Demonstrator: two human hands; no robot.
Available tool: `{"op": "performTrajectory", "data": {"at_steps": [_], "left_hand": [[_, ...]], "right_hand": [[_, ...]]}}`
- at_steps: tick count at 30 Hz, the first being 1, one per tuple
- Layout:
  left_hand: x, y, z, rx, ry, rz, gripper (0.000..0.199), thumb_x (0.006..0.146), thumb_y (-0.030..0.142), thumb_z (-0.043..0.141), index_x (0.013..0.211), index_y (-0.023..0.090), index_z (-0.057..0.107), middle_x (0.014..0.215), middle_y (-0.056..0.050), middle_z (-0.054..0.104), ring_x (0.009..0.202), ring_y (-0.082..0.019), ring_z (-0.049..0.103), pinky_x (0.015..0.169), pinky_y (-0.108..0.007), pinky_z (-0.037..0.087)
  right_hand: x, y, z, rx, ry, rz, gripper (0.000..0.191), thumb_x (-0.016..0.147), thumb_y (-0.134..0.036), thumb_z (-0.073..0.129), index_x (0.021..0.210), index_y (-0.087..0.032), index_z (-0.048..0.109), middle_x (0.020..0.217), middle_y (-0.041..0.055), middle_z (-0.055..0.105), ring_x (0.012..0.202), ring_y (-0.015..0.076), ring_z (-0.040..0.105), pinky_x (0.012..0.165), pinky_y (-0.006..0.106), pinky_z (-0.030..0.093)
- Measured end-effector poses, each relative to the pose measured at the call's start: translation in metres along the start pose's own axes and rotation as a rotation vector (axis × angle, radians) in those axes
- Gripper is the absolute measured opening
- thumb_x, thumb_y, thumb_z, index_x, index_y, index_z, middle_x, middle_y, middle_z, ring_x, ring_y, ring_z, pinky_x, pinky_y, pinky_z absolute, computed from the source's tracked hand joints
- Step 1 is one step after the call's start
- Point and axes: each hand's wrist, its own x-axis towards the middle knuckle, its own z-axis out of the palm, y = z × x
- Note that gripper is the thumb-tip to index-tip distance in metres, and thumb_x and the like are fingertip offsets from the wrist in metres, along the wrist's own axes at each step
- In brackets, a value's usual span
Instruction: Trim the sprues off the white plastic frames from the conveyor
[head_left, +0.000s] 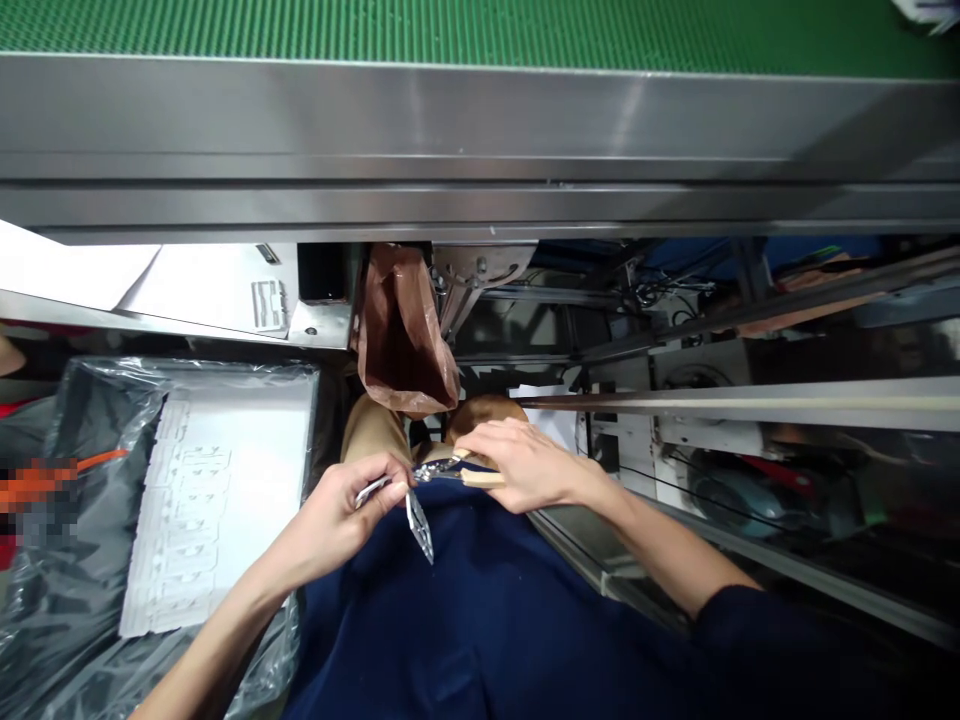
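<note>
While the left hand point(351, 515) pinches a pale openwork part point(419, 524), the right hand point(534, 464) curls half-closed round cream-handled pliers point(482, 479) pointing leftward to it.

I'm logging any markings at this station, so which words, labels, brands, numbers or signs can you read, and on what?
None can be read.
Pliers in the right hand: no legible marking.
Thin part in the left hand: no legible lettering.
White item at the top right corner: marks cut off, too blurred.
Small dark item at upper left: too small.
</note>
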Motion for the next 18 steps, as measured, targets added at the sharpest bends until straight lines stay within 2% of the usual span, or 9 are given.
{"op": "performTrajectory", "data": {"at_steps": [4,13,18], "left_hand": [[0.005,0.005,-0.001,0.046,-0.041,0.014,0.021,0.089,0.034,0.046,0.077,0.019,0.053,0.074,-0.001,0.057,0.071,-0.017,0.051,0.066,-0.026,0.037],[0.004,0.009,-0.003,0.132,-0.077,0.028,0.022,0.089,0.034,0.045,0.078,0.019,0.056,0.072,-0.001,0.058,0.067,-0.017,0.050,0.060,-0.025,0.036],[0.005,0.010,-0.002,0.132,-0.098,0.030,0.022,0.089,0.035,0.045,0.077,0.019,0.056,0.071,-0.001,0.058,0.067,-0.017,0.051,0.060,-0.026,0.036]], "right_hand": [[-0.006,-0.004,-0.019,-0.248,-0.108,-0.022,0.028,0.080,-0.031,0.050,0.104,-0.017,0.055,0.089,0.0065,0.058,0.080,0.0184,0.052,0.071,0.031,0.035],[0.004,-0.014,-0.031,-0.382,-0.212,-0.101,0.026,0.073,-0.025,0.052,0.098,-0.017,0.054,0.086,0.0062,0.056,0.076,0.0192,0.052,0.067,0.031,0.034],[0.007,-0.018,-0.040,-0.472,-0.219,-0.134,0.018,0.074,-0.025,0.053,0.090,-0.017,0.057,0.079,0.0063,0.059,0.069,0.0189,0.054,0.059,0.029,0.031]]}}
